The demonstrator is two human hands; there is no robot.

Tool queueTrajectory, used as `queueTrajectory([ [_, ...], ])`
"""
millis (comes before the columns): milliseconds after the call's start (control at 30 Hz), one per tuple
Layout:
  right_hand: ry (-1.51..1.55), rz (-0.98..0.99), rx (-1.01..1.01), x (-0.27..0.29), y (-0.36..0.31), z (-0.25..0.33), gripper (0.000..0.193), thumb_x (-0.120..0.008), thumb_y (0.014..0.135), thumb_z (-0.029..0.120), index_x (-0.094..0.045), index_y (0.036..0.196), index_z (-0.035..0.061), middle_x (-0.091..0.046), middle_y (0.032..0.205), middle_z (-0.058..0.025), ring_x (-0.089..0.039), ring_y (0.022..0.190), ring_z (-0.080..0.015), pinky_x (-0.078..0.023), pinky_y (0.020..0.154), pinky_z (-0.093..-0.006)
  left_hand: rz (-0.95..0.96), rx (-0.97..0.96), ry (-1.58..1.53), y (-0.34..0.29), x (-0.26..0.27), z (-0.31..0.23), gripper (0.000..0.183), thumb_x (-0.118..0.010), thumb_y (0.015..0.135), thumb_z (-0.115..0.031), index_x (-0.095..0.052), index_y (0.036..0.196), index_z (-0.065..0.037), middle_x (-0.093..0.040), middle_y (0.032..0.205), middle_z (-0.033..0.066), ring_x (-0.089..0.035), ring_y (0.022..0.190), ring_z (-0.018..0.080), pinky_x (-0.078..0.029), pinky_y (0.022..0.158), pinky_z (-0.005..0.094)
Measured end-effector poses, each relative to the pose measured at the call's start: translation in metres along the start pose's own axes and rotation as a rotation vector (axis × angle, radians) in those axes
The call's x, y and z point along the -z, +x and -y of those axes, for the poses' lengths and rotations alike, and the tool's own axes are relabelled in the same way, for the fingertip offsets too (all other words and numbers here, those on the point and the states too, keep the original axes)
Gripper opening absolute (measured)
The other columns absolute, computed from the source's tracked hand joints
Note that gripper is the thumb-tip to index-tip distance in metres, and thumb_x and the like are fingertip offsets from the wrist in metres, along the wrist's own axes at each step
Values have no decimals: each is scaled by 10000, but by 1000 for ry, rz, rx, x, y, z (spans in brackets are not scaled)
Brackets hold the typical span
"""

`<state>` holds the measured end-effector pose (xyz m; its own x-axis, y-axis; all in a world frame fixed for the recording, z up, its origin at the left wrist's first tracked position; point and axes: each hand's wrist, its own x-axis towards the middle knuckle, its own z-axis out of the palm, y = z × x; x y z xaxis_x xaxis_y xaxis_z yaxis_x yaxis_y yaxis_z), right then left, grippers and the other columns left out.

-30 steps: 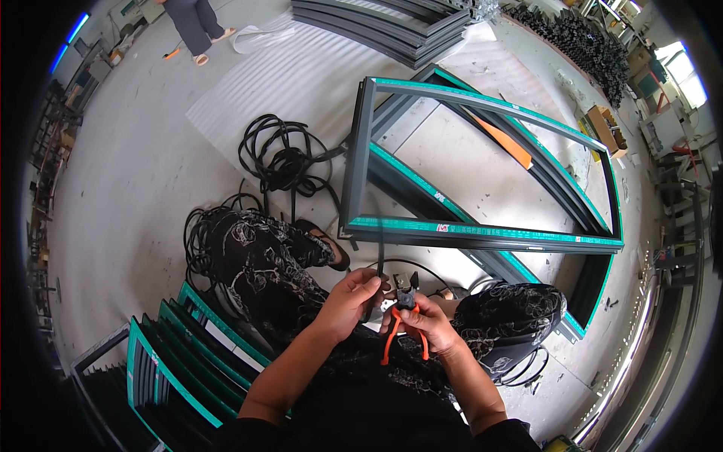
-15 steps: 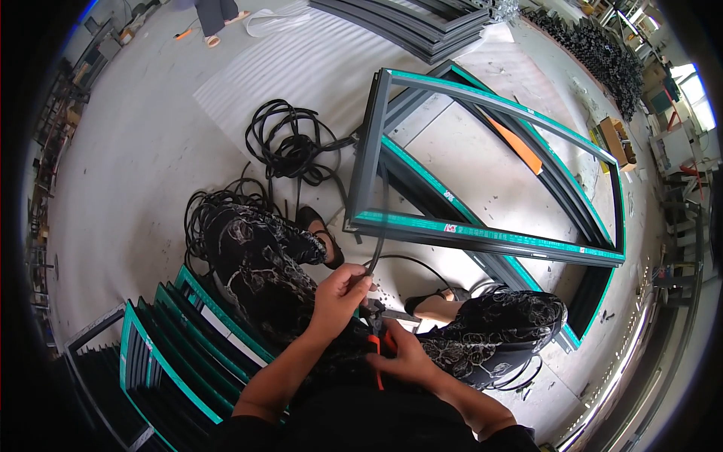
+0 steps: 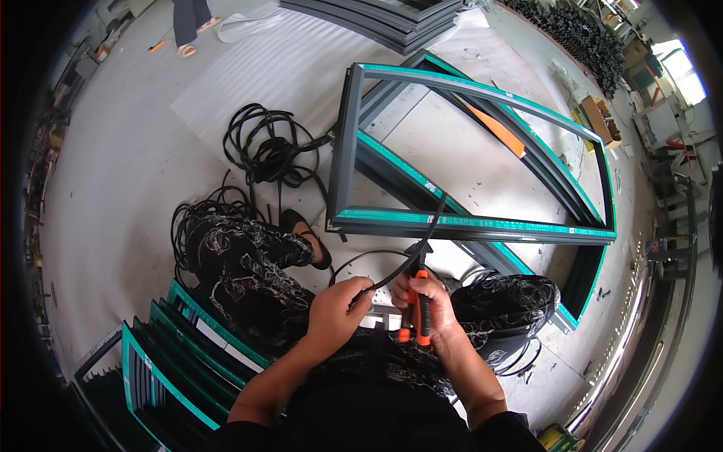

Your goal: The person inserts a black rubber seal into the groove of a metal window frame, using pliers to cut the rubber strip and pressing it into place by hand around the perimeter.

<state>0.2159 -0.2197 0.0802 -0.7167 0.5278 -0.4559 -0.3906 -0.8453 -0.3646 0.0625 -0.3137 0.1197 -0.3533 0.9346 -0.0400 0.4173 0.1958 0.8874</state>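
My left hand [image 3: 335, 316] pinches a black rubber sealing strip [image 3: 392, 276]. From my fingers the strip slants up to the right, and its free end stands in front of a dark window frame with green film [image 3: 482, 221]. My right hand [image 3: 440, 305] is closed round a pair of hand cutters [image 3: 424, 322] with orange and black handles. The dark jaws of the cutters point away from me and meet the strip in the picture; whether they grip it I cannot tell. A looped length of strip hangs behind my hands.
Coils of black strip [image 3: 275, 151] lie ahead on the left. Several green-edged frames [image 3: 162, 361] stand at my left side. More dark frames [image 3: 376, 26] are stacked at the far end. A cardboard box [image 3: 600, 120] sits at right. Another person's legs [image 3: 190, 22] show far left.
My right hand has raised the cutters from my lap and turned them upright beside the strip. The strip's free end has swung to the right. The view has shifted slightly.
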Motion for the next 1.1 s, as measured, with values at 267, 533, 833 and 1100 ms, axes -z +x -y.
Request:
queueTrajectory([
  [267, -276, -305, 229, -29, 1, 0, 281, -564, 745, -4, -487, 1012, 36, -551, 844, -61, -540, 754, -150, -455, 665, -252, 18, -52, 161, -4, -8, 5, 137, -593, 805, -136, -583, 900, -39, -562, 704, 121, -545, 583, 251, -404, 522, 319],
  [533, -295, -234, 298, -24, 5, 22, 387, -573, 734, 28, -474, 1108, 8, -541, 835, -85, -536, 802, -200, -436, 756, -322, 398, 431, -630, -6, 2, 26, 189, -490, 907, -175, -578, 895, -7, -585, 704, 32, -490, 565, 76, -373, 506, 222],
  [833, -319, -182, -174, -2, -19, 2, 385, -564, 843, 133, -426, 1176, -2, -567, 835, -96, -568, 789, -210, -466, 755, -386, 77, 122, -295, 4, 9, 8, 140, -517, 889, -112, -567, 867, 17, -552, 677, 32, -493, 591, 86, -391, 550, 221],
  [1100, -1356, -32, 31, -16, -27, -11, 196, -629, 792, 133, -500, 853, -2, -568, 727, -77, -534, 667, -137, -442, 626, -283, -14, 17, -89, 2, 2, 13, 111, -565, 830, -105, -576, 870, -2, -576, 744, 141, -564, 630, 286, -434, 554, 334],
])
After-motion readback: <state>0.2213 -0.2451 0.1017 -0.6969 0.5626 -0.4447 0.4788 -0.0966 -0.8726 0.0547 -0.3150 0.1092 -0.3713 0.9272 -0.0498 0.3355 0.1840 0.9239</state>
